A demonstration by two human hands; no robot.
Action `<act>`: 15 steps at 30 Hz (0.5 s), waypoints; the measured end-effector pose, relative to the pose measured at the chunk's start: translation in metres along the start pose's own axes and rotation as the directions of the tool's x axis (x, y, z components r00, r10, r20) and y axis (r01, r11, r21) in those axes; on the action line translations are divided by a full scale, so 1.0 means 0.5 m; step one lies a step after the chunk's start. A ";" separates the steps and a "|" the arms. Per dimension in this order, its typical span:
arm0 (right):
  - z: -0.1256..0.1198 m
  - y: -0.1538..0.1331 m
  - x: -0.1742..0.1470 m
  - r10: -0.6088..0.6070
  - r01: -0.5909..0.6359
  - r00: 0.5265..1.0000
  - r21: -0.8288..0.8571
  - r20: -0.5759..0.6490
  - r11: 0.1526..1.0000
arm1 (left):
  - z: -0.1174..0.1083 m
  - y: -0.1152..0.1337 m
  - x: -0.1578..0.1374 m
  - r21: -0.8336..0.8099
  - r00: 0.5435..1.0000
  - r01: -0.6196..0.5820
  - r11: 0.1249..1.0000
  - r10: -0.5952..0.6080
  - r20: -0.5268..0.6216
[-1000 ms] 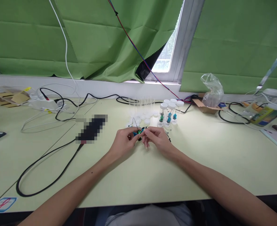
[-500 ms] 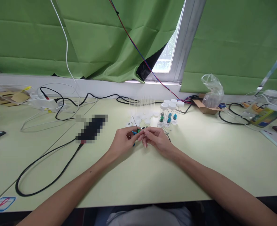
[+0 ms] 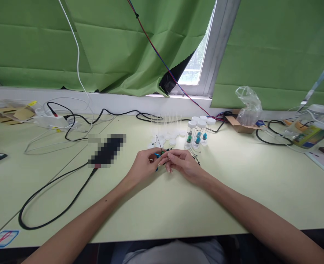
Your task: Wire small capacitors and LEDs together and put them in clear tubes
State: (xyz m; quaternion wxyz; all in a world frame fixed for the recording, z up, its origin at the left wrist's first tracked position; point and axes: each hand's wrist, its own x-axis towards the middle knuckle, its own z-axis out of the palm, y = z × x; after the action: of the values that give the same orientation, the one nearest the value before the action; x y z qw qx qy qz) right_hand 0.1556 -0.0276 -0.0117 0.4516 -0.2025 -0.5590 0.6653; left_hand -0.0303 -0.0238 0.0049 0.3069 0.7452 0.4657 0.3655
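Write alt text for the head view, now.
A person's left hand and right hand meet at small blue and green parts over a pale table. White-capped clear tubes with blue or green pieces stand beyond; green curtains hang behind.

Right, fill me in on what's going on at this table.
A person has their left hand and right hand together at small blue and green parts over the table. Whatever the fingertips pinch is too small and covered to tell. A thin bent rod sticks up beside the left hand. Just beyond, white-capped tubes stand with green and blue pieces inside.
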 end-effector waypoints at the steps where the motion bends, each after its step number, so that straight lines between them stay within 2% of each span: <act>1: 0.000 0.000 0.000 -0.001 0.001 1.000 0.002 -0.002 1.000 | 0.000 -0.001 0.000 -0.008 1.000 -0.002 1.000 0.002 0.006; 8: -0.003 0.001 0.000 -0.005 0.005 1.000 0.025 -0.005 1.000 | -0.001 -0.005 0.002 -0.035 1.000 -0.007 0.999 0.008 0.026; 15: 0.001 -0.005 -0.001 0.010 -0.010 1.000 0.012 -0.004 1.000 | -0.001 0.001 0.004 -0.046 0.999 0.042 0.998 -0.042 0.004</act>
State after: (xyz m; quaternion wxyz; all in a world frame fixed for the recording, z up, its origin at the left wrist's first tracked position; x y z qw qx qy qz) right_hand 0.1563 -0.0284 -0.0096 0.4507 -0.2042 -0.5531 0.6703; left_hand -0.0298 -0.0221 0.0060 0.3323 0.7286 0.4724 0.3682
